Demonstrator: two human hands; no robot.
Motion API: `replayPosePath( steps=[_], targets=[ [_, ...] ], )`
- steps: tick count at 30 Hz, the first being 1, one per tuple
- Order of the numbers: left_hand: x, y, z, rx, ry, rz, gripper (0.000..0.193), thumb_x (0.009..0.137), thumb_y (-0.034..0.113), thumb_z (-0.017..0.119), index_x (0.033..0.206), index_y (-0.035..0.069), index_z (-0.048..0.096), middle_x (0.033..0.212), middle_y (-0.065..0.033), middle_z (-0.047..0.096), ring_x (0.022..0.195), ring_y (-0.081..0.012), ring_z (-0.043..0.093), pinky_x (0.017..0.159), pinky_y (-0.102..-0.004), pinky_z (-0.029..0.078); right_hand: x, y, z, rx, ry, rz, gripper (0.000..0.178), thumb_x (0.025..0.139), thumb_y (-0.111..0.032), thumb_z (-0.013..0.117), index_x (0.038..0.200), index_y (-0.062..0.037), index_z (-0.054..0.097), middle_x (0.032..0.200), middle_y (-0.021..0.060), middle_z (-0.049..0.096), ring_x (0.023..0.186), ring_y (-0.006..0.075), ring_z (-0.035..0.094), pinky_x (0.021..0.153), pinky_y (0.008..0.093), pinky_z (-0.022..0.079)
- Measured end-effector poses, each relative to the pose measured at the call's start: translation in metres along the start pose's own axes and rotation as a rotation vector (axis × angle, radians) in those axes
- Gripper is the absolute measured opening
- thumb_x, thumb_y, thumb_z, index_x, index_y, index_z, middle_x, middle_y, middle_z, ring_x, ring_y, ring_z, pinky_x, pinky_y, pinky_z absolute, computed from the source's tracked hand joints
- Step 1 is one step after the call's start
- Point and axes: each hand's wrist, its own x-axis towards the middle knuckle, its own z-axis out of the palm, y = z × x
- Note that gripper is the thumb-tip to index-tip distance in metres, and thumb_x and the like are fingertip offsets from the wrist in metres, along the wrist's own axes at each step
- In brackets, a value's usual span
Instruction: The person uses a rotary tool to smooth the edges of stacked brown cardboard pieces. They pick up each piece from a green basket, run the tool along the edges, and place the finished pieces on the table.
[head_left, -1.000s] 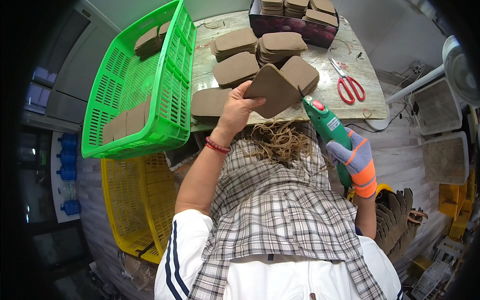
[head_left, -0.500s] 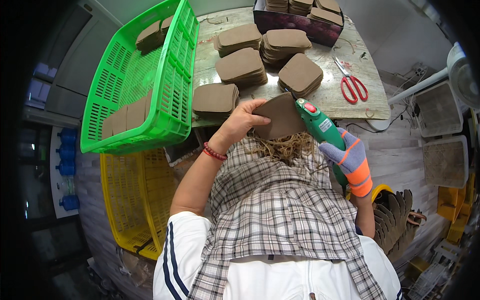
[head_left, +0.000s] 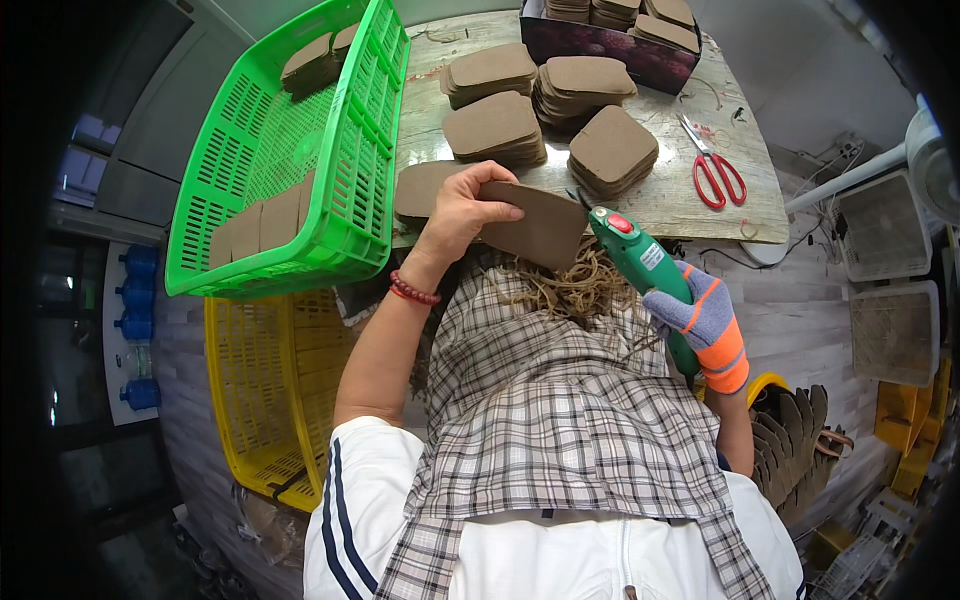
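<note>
Table [head_left: 672, 203] under stacks [head_left: 612, 145], grey floor [head_left: 795, 325]

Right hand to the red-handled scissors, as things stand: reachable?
Probably not to pick up as is: the right hand is wrapped around the green handheld tool. The way itself looks free: the scissors lie uncovered on the table, with nothing standing in between.

A workshop is indicated: beyond the bare left hand [head_left: 462, 210] and the gloved right hand [head_left: 702, 318], a pale wood-grained worktable [head_left: 680, 218] is set with stacks of brown round-cornered flat pieces [head_left: 613, 145] and red-handled metal scissors [head_left: 707, 149]. A green handheld power tool [head_left: 640, 258] is gripped in the right hand, curly brown offcuts [head_left: 572, 287] are heaped between the hands, and a green slatted plastic crate [head_left: 340, 262] is placed left of them.
</note>
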Motion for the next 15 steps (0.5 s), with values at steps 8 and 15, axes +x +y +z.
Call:
replayPosePath(
  steps=[8, 15],
  targets=[
    [0.003, 0.027, -0.005, 0.133, -0.016, 0.109, 0.038, 0.072, -0.007, 0.067, 0.106, 0.004, 0.054, 0.096, -0.0009, 0.059, 0.087, -0.0073, 0.056, 0.077, -0.0200, 0.046, -0.003, 0.004, -0.002, -0.050, -0.037, 0.002, 0.037, 0.076, -0.020, 0.075, 0.104, -0.0001, 0.060, 0.075, -0.0003, 0.061, 0.064, 0.0033, 0.054, 0.056, 0.0187, 0.044],
    [0.003, 0.026, -0.004, 0.062, 0.022, 0.015, 0.043, 0.072, -0.011, 0.066, 0.109, 0.002, 0.048, 0.086, -0.0075, 0.066, 0.078, -0.0106, 0.063, 0.070, -0.0222, 0.051, -0.001, 0.005, 0.004, -0.041, -0.061, 0.024, 0.038, 0.076, -0.021, 0.075, 0.104, -0.0002, 0.061, 0.076, 0.0008, 0.063, 0.063, 0.0033, 0.054, 0.056, 0.0183, 0.044]
  ],
)
